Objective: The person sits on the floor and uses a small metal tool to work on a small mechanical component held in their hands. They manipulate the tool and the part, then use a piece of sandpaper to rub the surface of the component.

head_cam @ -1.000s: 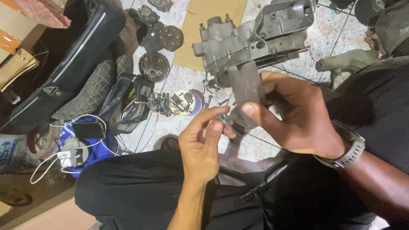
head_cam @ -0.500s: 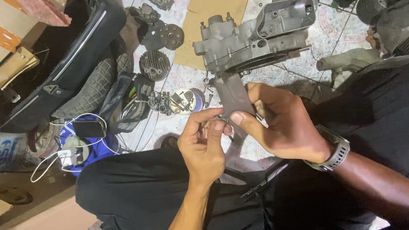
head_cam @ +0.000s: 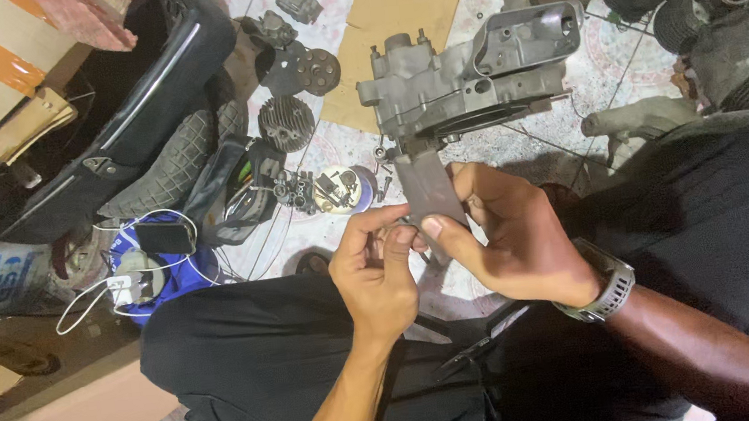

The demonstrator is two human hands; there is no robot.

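Pinching together above the lap, a small part, too small to tell, is gripped between the left hand (head_cam: 379, 274) and right hand (head_cam: 514, 234) against the grey plate (head_cam: 429, 191), casing (head_cam: 472, 82) untouched behind.

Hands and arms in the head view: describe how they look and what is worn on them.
Both forearms are bare, with no sleeves or gloves showing. The left hand wears nothing: no ring, band or watch can be seen. The right hand is bare too, but its wrist carries a grey wristwatch with a perforated strap. No tattoos or markings are visible on either arm.
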